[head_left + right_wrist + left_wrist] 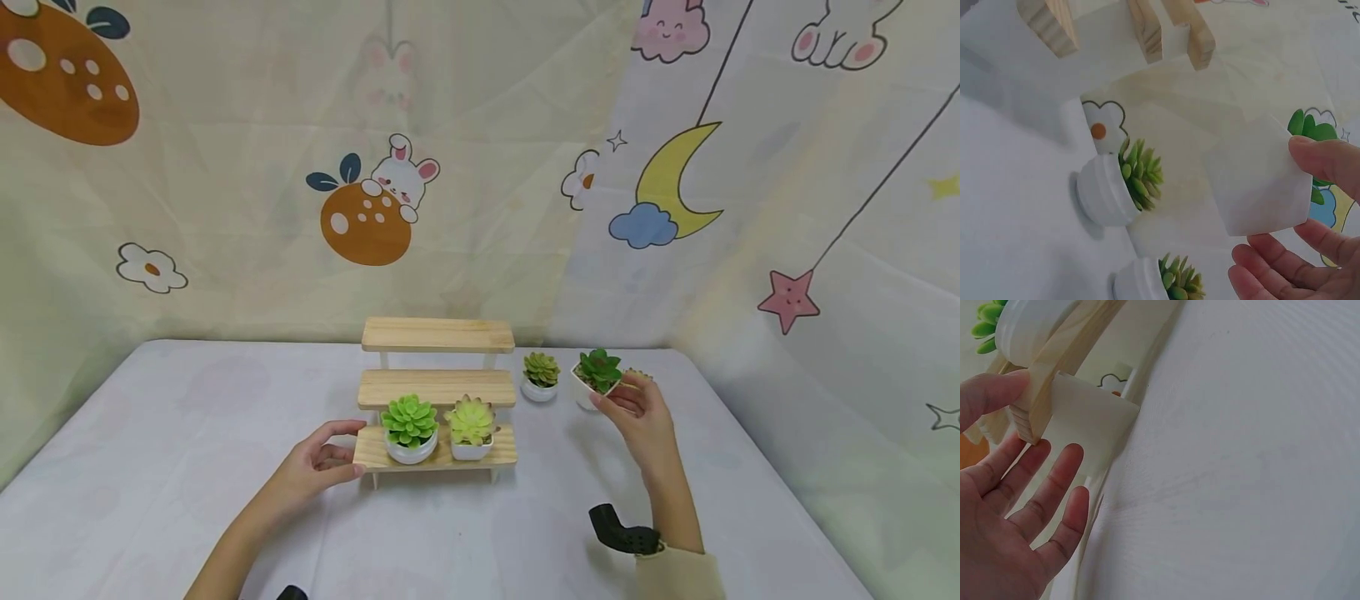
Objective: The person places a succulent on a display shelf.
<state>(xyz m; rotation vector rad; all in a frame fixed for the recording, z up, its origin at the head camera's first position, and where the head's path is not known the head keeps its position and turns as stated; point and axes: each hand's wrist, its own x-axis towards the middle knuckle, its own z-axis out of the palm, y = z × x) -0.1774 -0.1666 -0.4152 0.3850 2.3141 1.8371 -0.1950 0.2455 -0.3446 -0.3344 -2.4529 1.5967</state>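
My right hand (637, 412) pinches a dark green succulent in a square white pot (1260, 181) between thumb and fingers. It holds the pot up, tilted, to the right of the stand. With thumb and fingertips, my left hand (318, 458) grips the left end of the lowest board of a three-step wooden display stand (438, 389). On that board sit a bright green succulent in a round white pot (409, 429) and a yellow-green succulent in a square pot (471, 427). The two upper boards carry nothing.
A small succulent in a round white pot (540, 377) stands on the table right of the stand. Another potted succulent (1147, 281) is mostly hidden behind the right hand in the head view. A patterned cloth backdrop (487, 208) rises behind the white table (187, 400).
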